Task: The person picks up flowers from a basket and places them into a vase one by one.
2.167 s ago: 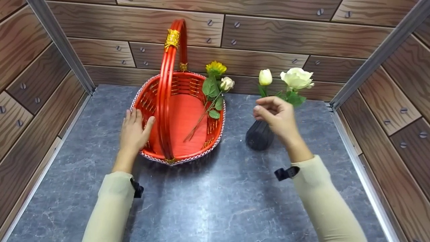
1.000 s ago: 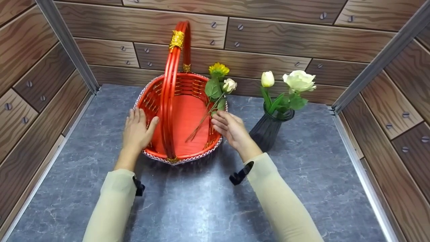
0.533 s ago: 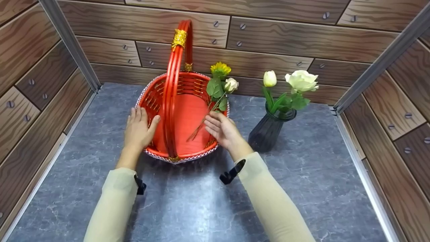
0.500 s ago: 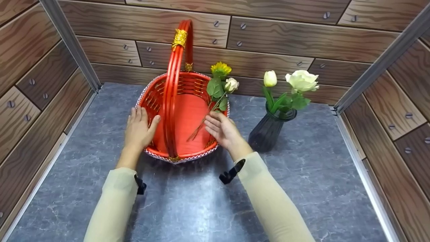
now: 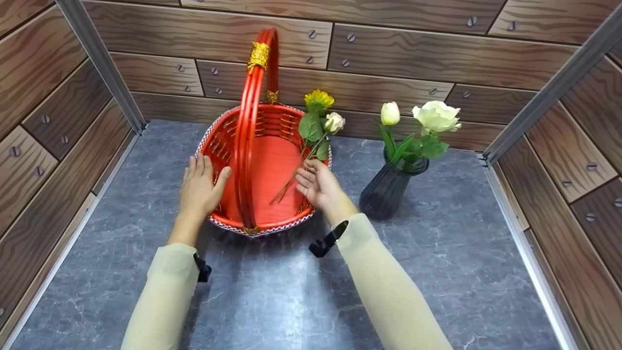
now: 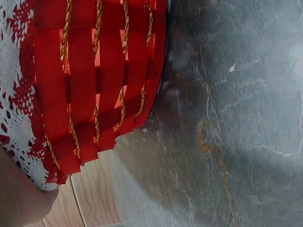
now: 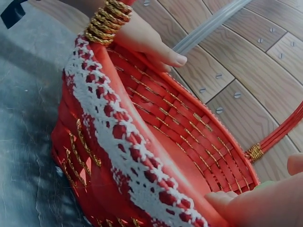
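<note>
l. hand (image 5: 198, 188), fingers straight & thumb spread wide, rests on the l. rim of a red basket (image 5: 272, 158) on the bench (image 5: 262, 296); r. hand (image 5: 321, 187) reaches inside at r., by stems (image 5: 282, 192) of a yellow flower (image 5: 319, 99) & cream rose (image 5: 334, 122) leaning there. can't tell if it pinches them. w/ stems lying tog., tugging one could drag both; a careless r. arm swing might tip the dark vase (image 5: 384, 194), prob. top-heavy w/ pale blooms (image 5: 437, 116).
</note>
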### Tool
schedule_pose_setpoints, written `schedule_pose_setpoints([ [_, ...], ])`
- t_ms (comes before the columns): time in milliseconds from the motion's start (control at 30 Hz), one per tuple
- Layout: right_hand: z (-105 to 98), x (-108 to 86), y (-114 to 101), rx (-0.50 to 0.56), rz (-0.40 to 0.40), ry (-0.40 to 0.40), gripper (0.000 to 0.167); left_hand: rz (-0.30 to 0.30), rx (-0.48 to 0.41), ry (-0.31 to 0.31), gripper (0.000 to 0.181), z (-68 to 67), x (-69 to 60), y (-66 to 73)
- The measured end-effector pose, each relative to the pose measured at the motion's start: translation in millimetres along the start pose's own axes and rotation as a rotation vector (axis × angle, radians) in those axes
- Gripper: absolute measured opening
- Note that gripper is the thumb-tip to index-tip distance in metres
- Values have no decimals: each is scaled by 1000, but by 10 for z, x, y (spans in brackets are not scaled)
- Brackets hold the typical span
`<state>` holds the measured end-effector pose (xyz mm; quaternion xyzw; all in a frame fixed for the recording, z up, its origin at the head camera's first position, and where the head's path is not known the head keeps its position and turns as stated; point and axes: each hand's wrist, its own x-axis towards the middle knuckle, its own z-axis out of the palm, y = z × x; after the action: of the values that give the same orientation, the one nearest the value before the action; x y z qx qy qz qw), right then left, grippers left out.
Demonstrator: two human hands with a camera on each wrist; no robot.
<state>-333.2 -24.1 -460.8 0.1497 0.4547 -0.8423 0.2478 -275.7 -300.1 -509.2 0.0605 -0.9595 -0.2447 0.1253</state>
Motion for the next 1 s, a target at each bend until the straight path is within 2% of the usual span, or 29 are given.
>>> schedule_pose_setpoints([
  [333, 44, 128, -6, 25, 53, 5, 62, -3, -14, 0, 83, -7, -13, -15],
  [667, 59, 201, 13, 65, 66, 44, 68, -14, -16, -17, 87, -3, -2, -10],
  [1000, 60, 288, 78, 66, 81, 17, 72, -8, -15, -3, 85, 4, 2, -16],
])
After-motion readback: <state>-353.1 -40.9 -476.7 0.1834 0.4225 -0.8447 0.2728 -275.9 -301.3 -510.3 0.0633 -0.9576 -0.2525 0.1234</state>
